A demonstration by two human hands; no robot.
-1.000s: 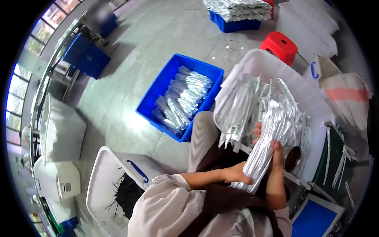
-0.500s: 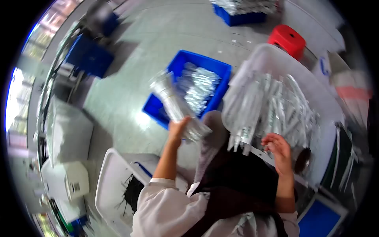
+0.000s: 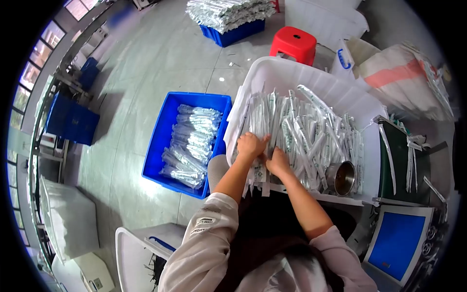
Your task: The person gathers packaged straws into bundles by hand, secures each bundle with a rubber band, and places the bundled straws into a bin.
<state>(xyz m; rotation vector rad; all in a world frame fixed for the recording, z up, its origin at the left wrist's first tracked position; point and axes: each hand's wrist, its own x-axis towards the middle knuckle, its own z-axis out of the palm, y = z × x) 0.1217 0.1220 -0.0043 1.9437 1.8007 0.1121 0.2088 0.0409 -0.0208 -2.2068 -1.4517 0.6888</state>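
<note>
Many long, thin packets in shiny clear wrapping (image 3: pixel 304 141) fill a large white tub (image 3: pixel 265 68) before me. My left hand (image 3: pixel 250 146) is closed over a cluster of upright packets at the tub's left side. Close beside it, my right hand (image 3: pixel 278 163) has its fingers curled around the lower part of the same cluster; its fingertips are partly hidden. To the left, a blue bin (image 3: pixel 152 155) holds several bundles of similar packets (image 3: pixel 194 141), the nearest one lying a little askew.
A metal cup (image 3: pixel 343 178) stands at the tub's front right. Beyond the tub is a red stool (image 3: pixel 294 44); farther back, another blue bin (image 3: pixel 233 35) is piled with packets. A white container (image 3: pixel 134 253) sits at lower left, and a blue-topped panel (image 3: pixel 396 241) at lower right.
My left hand has let go of a bundle of packets, now in the blue bin, and moved right into the white tub. My right hand has moved left and closed among the packets.
</note>
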